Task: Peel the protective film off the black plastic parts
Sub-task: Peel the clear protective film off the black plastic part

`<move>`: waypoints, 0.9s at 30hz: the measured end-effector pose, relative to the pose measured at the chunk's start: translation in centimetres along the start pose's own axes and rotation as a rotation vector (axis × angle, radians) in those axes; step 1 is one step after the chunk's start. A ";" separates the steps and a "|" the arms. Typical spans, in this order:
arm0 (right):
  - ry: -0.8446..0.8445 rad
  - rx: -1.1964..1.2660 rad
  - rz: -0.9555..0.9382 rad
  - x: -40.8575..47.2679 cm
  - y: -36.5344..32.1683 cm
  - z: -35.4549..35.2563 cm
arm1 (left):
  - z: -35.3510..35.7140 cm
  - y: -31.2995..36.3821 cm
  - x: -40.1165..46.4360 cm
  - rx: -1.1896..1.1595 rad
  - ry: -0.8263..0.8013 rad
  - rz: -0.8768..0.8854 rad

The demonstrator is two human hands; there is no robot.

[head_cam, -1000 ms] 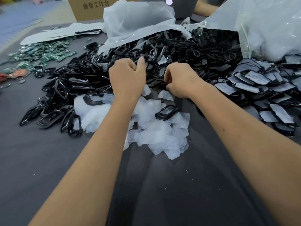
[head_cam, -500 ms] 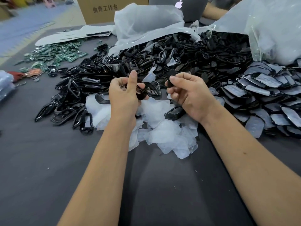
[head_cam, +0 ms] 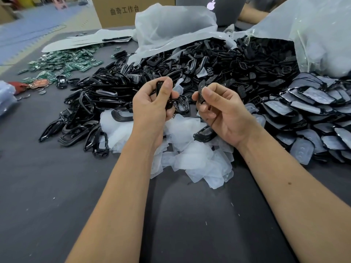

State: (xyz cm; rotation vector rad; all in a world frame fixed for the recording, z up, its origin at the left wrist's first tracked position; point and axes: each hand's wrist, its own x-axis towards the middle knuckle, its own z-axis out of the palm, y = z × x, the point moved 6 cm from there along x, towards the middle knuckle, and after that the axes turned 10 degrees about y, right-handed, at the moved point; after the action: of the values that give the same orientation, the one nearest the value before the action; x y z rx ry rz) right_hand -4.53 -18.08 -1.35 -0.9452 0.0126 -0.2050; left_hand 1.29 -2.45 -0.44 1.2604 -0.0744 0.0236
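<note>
hands: 2 (head_cam: pixel 152 105) (head_cam: pixel 224 112) | plastic bags: 2 (head_cam: pixel 176 25) (head_cam: pixel 313 35) | cardboard box: 1 (head_cam: pixel 123 12) | laptop: 1 (head_cam: pixel 224 10)

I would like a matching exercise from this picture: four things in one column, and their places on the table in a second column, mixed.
Things:
1. green circuit boards
2. peeled film pieces
3. cardboard box
4. film-covered parts

Places:
A. far edge, behind the plastic bags
B. right side, in overlapping rows
C. far left
D. heap under the two hands

Pairs: 1-C, 2-D, 3-A, 4-B
</note>
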 end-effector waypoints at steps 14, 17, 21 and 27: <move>0.260 -0.401 -0.200 0.5 0.1 -1.6 | -0.1 -0.4 0.1 0.209 -0.024 0.080; 0.326 -0.391 -0.237 0.5 -0.1 -2.0 | 0.1 -0.3 0.2 0.293 -0.010 0.144; 0.359 -0.383 -0.250 0.4 -0.3 -1.9 | 0.6 -0.4 0.0 0.277 -0.058 0.119; 0.380 -0.404 -0.308 0.3 -0.5 -1.9 | 0.3 -0.4 -0.2 0.308 -0.056 0.111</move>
State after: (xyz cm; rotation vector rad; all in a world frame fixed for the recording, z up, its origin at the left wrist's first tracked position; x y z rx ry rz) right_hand -4.55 -19.91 -2.01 -1.2975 0.2677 -0.6843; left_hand 1.13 -2.90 -0.72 1.5633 -0.1950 0.0993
